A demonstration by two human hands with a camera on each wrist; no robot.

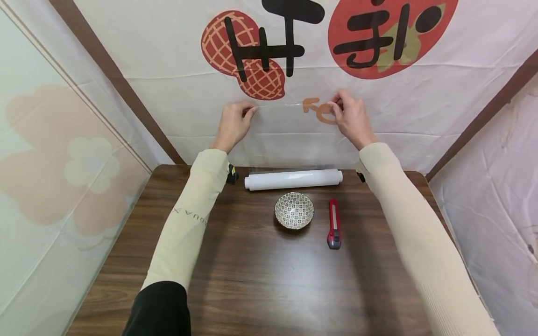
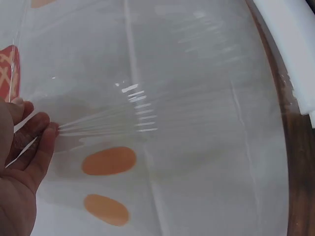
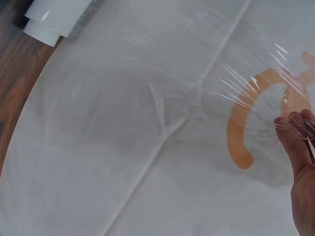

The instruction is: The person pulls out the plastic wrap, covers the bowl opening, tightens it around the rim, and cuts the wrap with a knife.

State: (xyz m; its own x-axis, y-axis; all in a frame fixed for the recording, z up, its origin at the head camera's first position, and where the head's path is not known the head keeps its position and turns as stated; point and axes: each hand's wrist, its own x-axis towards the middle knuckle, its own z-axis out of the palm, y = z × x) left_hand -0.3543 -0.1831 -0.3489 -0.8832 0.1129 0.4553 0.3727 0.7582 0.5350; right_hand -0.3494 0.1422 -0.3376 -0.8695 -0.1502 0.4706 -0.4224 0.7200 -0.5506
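A clear sheet of plastic wrap stretches between both hands and runs down to a white roll at the table's far edge. The left hand pinches one top corner; in the left wrist view, creases fan out from its fingertips. On the other side the right hand pinches the opposite corner, and the right wrist view shows similar shiny folds beside those fingers. Nearer than the roll stands a small patterned bowl. To its right lies a red utility knife, its dark end toward the person.
The brown wooden table ends just behind the roll. A white printed cloth with red shapes and black characters hangs behind it. More pale cloth hangs on the right, and a flower-printed panel stands on the left.
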